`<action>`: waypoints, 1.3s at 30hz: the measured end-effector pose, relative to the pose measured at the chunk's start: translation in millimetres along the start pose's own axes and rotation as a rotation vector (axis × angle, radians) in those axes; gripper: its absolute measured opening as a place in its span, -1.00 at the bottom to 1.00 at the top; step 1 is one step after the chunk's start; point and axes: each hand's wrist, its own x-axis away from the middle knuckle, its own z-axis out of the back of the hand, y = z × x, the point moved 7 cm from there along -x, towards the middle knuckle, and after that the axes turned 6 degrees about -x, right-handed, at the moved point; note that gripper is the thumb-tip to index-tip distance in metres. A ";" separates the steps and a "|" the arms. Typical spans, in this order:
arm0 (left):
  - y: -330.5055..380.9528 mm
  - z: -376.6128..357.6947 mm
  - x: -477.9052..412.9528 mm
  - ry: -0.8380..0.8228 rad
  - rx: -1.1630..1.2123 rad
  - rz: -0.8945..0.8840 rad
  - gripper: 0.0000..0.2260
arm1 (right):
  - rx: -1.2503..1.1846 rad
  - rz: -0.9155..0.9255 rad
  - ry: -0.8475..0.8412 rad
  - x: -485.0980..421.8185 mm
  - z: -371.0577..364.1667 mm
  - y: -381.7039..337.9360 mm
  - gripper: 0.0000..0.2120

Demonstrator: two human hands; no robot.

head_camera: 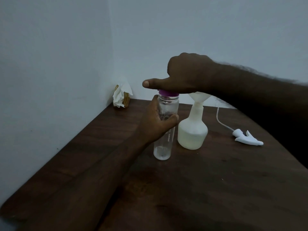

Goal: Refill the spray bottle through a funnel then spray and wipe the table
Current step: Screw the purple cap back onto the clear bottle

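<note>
Your left hand (155,125) is gripping the clear bottle (164,147) to keep it steady while your right hand (186,74) is curling over its purple cap (168,93), likely to turn it.

You have only one marking to read here: a short line of small pale lettering printed sideways down the wall of the tall clear plastic bottle with a purple cap (164,147), just left of the frame's centre. It looks like "savour", but the letters are tiny and dim, so treat that reading as uncertain. The left hand (156,124) grips the bottle just above the lettering.
</note>
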 end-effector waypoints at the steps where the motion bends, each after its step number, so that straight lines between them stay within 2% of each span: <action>1: 1.1 -0.7 0.2 -0.006 0.005 -0.008 -0.62 | 0.002 -0.016 -0.011 0.5 2.7 2.3 -0.24; 4: 3.5 -1.3 0.9 -0.016 0.022 -0.028 -0.59 | -0.100 -0.007 -0.027 -0.9 14.5 7.5 -0.20; 7: 4.6 -1.3 1.1 -0.024 0.020 -0.033 -0.59 | -0.364 0.110 -0.198 0.0 11.6 0.7 -0.39; 8: 3.7 -1.1 0.8 -0.027 0.025 -0.032 -0.60 | -0.362 0.125 -0.239 2.1 8.3 -0.8 -0.42; 10: 2.6 -0.7 0.4 -0.029 0.019 -0.033 -0.60 | -0.229 0.116 -0.225 2.9 3.5 2.2 -0.35; 12: 2.1 -0.4 0.1 -0.028 0.011 -0.031 -0.58 | -0.119 0.098 -0.099 1.9 11.0 7.2 -0.27; 14: 3.4 -1.0 0.1 -0.029 0.014 -0.034 -0.56 | -0.168 0.088 0.015 1.0 20.3 13.4 -0.28; 15: 4.3 -1.2 0.2 -0.027 0.017 -0.040 -0.55 | -0.235 0.098 0.015 1.4 21.2 13.3 -0.31; 17: 4.8 -1.0 0.1 -0.022 0.018 -0.048 -0.55 | -0.331 0.134 -0.079 3.1 14.3 7.4 -0.42; 19: 4.6 -0.8 0.7 -0.017 0.014 -0.046 -0.57 | -0.323 0.171 -0.158 6.3 5.2 1.7 -0.49; 25: 0.7 1.4 -0.3 -0.002 0.010 -0.006 -0.57 | -0.322 0.119 0.085 2.4 22.5 14.9 -0.46; 28: 0.1 0.7 -0.1 0.000 -0.003 -0.006 -0.58 | -0.294 0.189 -0.034 5.3 11.9 6.3 -0.62; 30: 1.7 -1.3 0.2 -0.017 -0.004 -0.013 -0.57 | -0.297 0.229 -0.182 8.8 -1.1 1.4 -0.62; 32: 2.8 -1.0 0.6 -0.011 -0.001 -0.020 -0.53 | -0.291 0.265 -0.253 12.1 -8.8 -2.9 -0.62; 35: 3.1 -0.8 1.0 0.007 0.001 -0.034 -0.49 | -0.286 0.284 -0.258 11.7 -10.7 -5.3 -0.70; 39: 2.7 -1.9 1.5 0.001 -0.002 -0.037 -0.44 | -0.235 0.260 -0.217 7.6 -12.6 -7.8 -0.68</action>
